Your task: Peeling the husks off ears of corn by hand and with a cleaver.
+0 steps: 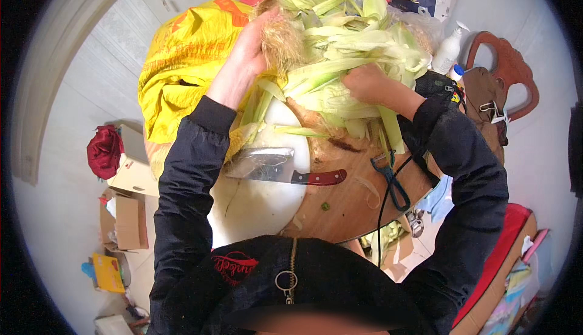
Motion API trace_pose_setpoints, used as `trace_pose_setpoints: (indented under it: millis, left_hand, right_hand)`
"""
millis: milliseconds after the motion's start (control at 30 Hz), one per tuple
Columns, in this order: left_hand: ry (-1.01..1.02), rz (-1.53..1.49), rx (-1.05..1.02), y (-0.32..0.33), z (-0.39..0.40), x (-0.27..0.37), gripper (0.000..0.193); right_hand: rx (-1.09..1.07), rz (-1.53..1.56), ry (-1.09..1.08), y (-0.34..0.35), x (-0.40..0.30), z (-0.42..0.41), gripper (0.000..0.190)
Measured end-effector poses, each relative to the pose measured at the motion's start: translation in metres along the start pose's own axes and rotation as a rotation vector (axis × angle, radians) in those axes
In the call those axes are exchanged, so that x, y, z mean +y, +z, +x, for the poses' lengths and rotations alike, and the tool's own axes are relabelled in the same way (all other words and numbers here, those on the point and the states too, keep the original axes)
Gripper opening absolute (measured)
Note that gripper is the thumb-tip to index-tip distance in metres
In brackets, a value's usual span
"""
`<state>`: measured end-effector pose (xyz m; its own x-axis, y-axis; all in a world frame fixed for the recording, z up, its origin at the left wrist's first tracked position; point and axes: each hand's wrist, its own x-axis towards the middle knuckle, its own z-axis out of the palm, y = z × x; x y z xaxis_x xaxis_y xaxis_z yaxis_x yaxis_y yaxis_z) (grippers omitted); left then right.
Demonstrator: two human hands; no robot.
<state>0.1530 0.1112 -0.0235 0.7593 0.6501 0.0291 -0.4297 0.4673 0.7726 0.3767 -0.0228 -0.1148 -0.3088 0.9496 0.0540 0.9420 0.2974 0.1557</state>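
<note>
My left hand (255, 39) is closed around a tuft of brown corn silk (283, 43) at the left side of a heap of pale green corn husks (355, 39). Fingers curled, my right hand (371, 84) grips husks at the near side of the heap. Below the hands, a cleaver (273, 166) with a red-brown handle lies across a white round cutting board (264, 212). Part of a yellow corn cob (241, 140) shows beside my left sleeve. To the right, a dark Y-shaped peeler (391, 182) rests on the wooden table (334, 221).
A yellow woven sack (182, 71) bulges at the left. A white pump bottle (448, 50) and a black pouch (432, 89) stand near the right sleeve. A dark cord (381, 216) hangs over the table's front edge, above a cardboard box (401, 248) holding husks.
</note>
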Motion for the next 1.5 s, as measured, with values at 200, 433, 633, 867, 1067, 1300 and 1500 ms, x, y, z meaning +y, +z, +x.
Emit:
trace_pose_setpoints:
  millis: [200,433,633,867,1067,1300,1500]
  left_hand:
    - [-0.137,0.323,0.090,0.006,-0.017,-0.029,0.021]
    - [0.083,0.779,-0.112,0.026,-0.016,-0.077,0.035]
    - [0.002,0.960,-0.061,0.013,-0.008,-0.104,0.036]
    - [0.112,0.781,0.260,-0.014,0.006,-0.034,0.036]
    - [0.576,0.598,0.016,0.041,-0.024,0.073,0.030]
    - [0.381,0.957,-0.060,0.069,-0.069,0.000,0.020]
    - [0.064,1.082,-0.114,0.016,-0.047,-0.071,0.023]
  right_hand:
    - [0.262,0.152,0.189,-0.002,0.003,0.012,0.011]
    - [0.139,1.039,0.232,-0.050,0.001,0.023,0.016]
    - [-0.114,0.845,0.162,-0.079,-0.014,0.015,0.017]
    - [-0.055,0.645,-0.055,-0.068,0.017,-0.028,0.015]
    - [-0.418,0.291,-0.158,-0.039,-0.020,-0.034,0.019]
    - [-0.102,0.113,-0.021,-0.037,0.022,-0.026,0.035]
    - [-0.012,0.161,0.164,-0.037,0.050,-0.024,0.036]
